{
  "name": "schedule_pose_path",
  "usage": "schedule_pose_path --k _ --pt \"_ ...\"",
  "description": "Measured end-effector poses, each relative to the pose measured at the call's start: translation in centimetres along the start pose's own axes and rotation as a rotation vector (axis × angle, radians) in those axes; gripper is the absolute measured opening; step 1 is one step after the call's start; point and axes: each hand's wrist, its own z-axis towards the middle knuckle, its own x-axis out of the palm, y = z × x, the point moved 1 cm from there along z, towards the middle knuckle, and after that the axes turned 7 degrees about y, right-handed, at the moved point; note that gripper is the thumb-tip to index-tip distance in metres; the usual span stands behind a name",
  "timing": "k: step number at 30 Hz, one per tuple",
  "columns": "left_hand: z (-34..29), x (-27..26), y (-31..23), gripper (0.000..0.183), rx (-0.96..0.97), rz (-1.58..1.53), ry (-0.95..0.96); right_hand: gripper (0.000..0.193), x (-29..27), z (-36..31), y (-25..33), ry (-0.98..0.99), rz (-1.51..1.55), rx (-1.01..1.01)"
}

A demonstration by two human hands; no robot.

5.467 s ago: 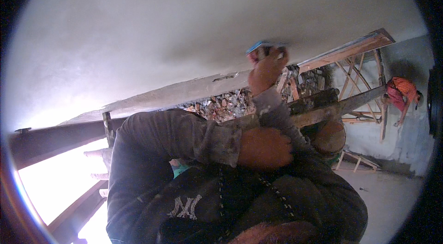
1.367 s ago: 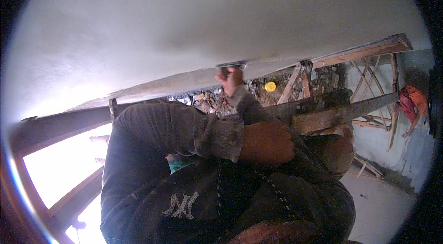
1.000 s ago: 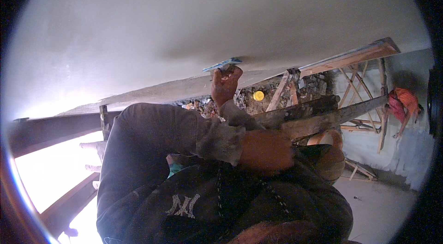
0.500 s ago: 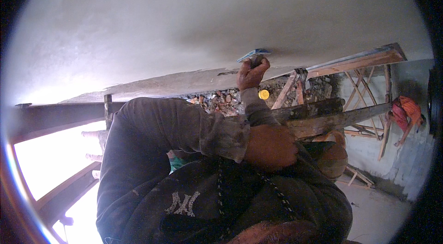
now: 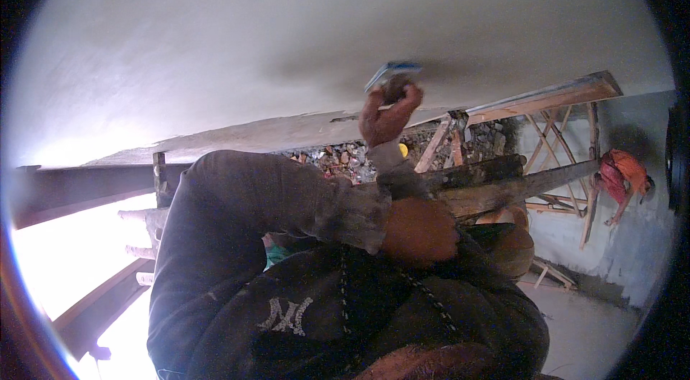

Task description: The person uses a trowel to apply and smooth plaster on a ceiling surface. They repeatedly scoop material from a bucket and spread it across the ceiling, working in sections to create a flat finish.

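Ceiling (image 5: 287,35): a wide, smooth grey plastered surface is seen overhead, filling most of the view; a darker patch is seen around the tool, which may be wetter plaster or only shadow.
Wall (image 5: 618,236): a pale wall is seen at the right, where another person in orange (image 5: 622,175) is at work beside wooden scaffolding (image 5: 546,143).
Rubble (image 5: 338,158): broken stones are seen beyond the ceiling's edge.
Right hand (image 5: 388,115): it is raised and clenched around the handle of a trowel.
Trowel (image 5: 392,72): its blue-edged blade is pressed flat against the ceiling.
Left hand (image 5: 420,229): it is laid against the right forearm, closed; nothing can be seen held in it.
Progress: most of the visible ceiling is judged already smoothed; only the dark patch seems left.
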Motion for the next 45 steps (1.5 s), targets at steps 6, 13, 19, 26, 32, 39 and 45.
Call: schedule_pose_path --k 6,13,19,26,32,39,45 --pt "-0.7 0.6 -0.9 0.017 -0.159 -0.129 0.066 0.058 -2.5 -0.7 -8.1 -0.178 0.054 0.195" --pt "0.0 2.5 -0.7 0.017 -0.154 -0.138 -0.067 0.058 2.8 -6.1 -5.1 0.107 0.033 0.057" --pt "-1.5 -0.4 -1.8 0.014 -0.283 -0.138 0.043 0.045 5.4 -13.4 -12.9 0.109 0.675 1.17" --pt "-1.1 -0.1 0.8 0.014 -0.038 -0.139 0.031 0.021 4.2 -9.6 -9.1 0.082 1.231 1.312" --pt "0.2 -2.0 0.5 0.015 0.179 -0.097 -0.155 0.02 -2.0 2.0 3.5 0.067 1.133 0.879" --pt "0.4 -5.7 -0.9 0.028 0.457 -0.164 -0.323 0.031 -11.0 15.0 16.8 -0.168 0.671 0.478" --pt "-1.0 -7.4 -1.8 0.031 0.4 -0.177 -0.372 0.04 -11.6 20.5 21.9 -0.09 -0.021 -0.445"
